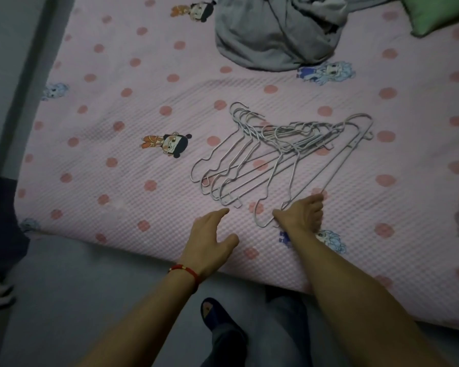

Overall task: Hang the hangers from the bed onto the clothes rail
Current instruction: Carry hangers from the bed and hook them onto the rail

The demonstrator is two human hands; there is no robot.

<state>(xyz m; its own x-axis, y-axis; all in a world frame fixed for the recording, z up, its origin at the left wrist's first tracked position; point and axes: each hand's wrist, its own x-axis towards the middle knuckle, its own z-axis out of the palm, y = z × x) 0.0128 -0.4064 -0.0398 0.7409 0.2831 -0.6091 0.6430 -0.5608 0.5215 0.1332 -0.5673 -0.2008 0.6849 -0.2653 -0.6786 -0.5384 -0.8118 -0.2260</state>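
pink dotted bed sheet (122,144) with cartoon prints fills most of the view, grey floor along the near edge. grey bundle of cloth (276,35) at the far side, green pillow (440,14) in the far right corner, pale cloth edge at the right border. a foot in a dark slipper (217,316) stands on the floor near the bed.

pile of thin wire hangers (276,152) lies flat on the sheet, centre right, hooks bunched at the far end and overlapping each other, frames fanned toward the near edge. clothes rail not in view.

right hand (301,215) is down on the nearest hanger corners, fingers curled onto the wire and thumb out to the left touching it; looks like it is starting to gather or grip the near hangers, but whether it has closed round the wire i cannot tell for sure. left hand (211,239), red cord bracelet (188,271) on its wrist, hovers just left of the pile with fingers loosely spread, holding nothing, not touching a hanger.

step: pick-up, no hanger off the bed yet as far as visible. next move calls for closing on one or a few hangers, likely by frame or hooks, lifting without dragging the tangled rest, left hand maybe steadying the pile, then turning to find the rail.
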